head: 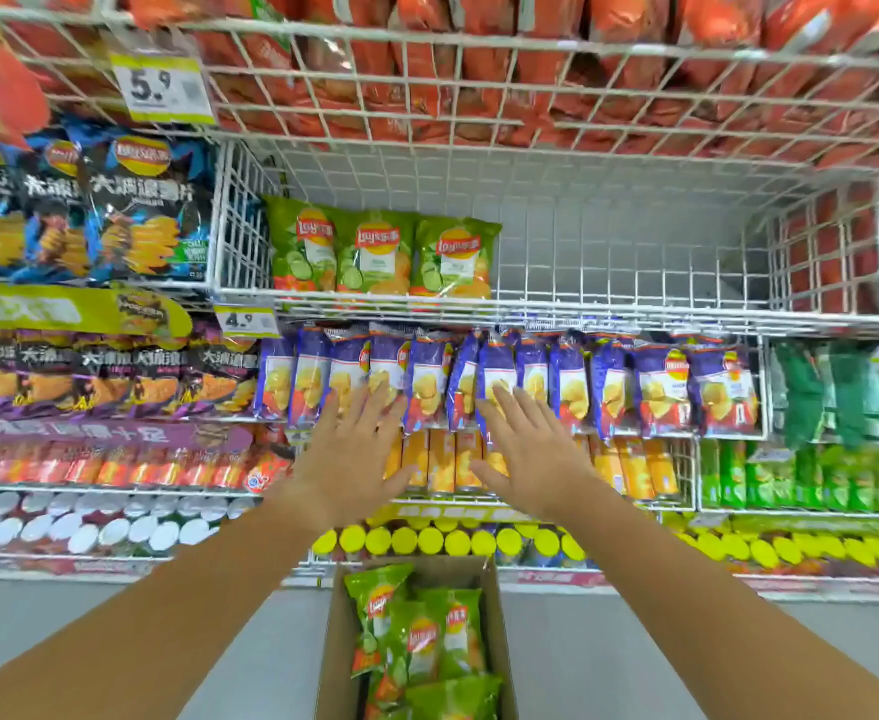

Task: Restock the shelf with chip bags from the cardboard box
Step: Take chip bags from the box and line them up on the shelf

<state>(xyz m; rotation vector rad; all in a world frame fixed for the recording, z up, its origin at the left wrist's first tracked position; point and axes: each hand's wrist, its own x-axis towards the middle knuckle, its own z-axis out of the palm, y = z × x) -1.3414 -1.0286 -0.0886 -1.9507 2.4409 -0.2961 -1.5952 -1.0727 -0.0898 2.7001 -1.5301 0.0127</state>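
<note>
— What is the shelf [635, 304] made of?
— Thin metal wire, coated white and smooth.
— And the green chip bags [375, 257] at its left edge?
— Glossy plastic film, crinkled and catching the light. The purple bags [661, 387] below look the same.
— The box [494, 641]?
— Matt brown cardboard, dull and unprinted.

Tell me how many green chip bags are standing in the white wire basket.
3. They stand side by side at the left end of the wire basket: the left bag by the side wall, the middle bag, and the right bag. Others behind them could be hidden.
</note>
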